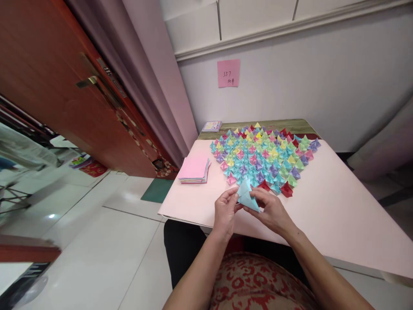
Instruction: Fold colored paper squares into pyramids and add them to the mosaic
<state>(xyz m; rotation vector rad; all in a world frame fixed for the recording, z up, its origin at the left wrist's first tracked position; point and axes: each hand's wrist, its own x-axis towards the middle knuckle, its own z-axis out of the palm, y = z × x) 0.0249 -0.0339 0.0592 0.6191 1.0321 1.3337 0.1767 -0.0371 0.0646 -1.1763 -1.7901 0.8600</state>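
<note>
Between my two hands, just above the table's front edge, is a light blue piece of folded paper (247, 196) with creases and pointed corners. My left hand (226, 206) pinches its left side between thumb and fingers. On the right side, my right hand (271, 209) grips it with the fingers over the upper edge and the thumb below. Right behind the paper, several small folded paper pieces (253, 159) in blue, green, yellow, purple, pink and red stand close together on the table.
A pink-covered table (342, 206) extends to the right. Left of the folded pieces lies a stack of coloured paper squares (194, 168). A small pad (212, 126) sits at the back left corner. A pink note (228, 73) is on the wall; a wooden door (64, 77) stands left.
</note>
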